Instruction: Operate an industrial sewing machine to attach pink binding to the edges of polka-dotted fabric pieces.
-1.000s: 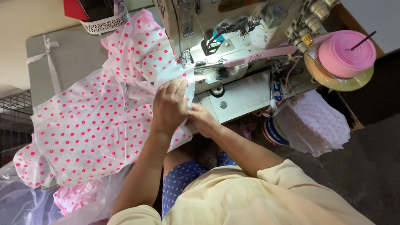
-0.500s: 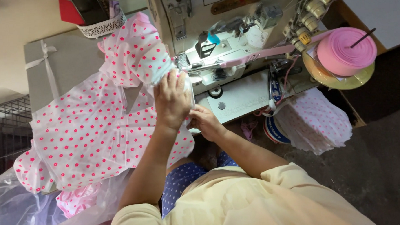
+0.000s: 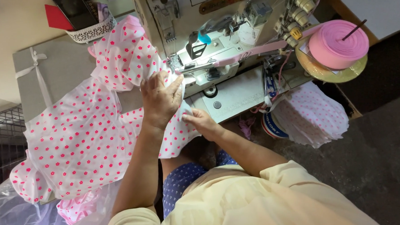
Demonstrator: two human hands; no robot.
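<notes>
A white fabric with pink dots (image 3: pixel 80 140) lies spread over the grey sewing table (image 3: pixel 59 73) and runs up to the sewing machine (image 3: pixel 215 49). My left hand (image 3: pixel 160 98) lies flat on the fabric, pressing its edge beside the machine's needle area (image 3: pixel 180 66). My right hand (image 3: pixel 200 121) pinches the fabric's near edge just below and to the right of the left hand. A pink tape (image 3: pixel 251 54) runs from a pink roll (image 3: pixel 338 43) into the machine.
A white basket (image 3: pixel 90 29) with a dark device and a red card stands at the table's back. More dotted fabric (image 3: pixel 317 116) hangs at the right of the machine. Clear plastic (image 3: pixel 16 219) lies at lower left, by a wire cage (image 3: pixel 3 143).
Both hands have slid with the fabric edge up toward the machine's needle. The view has shifted slightly.
</notes>
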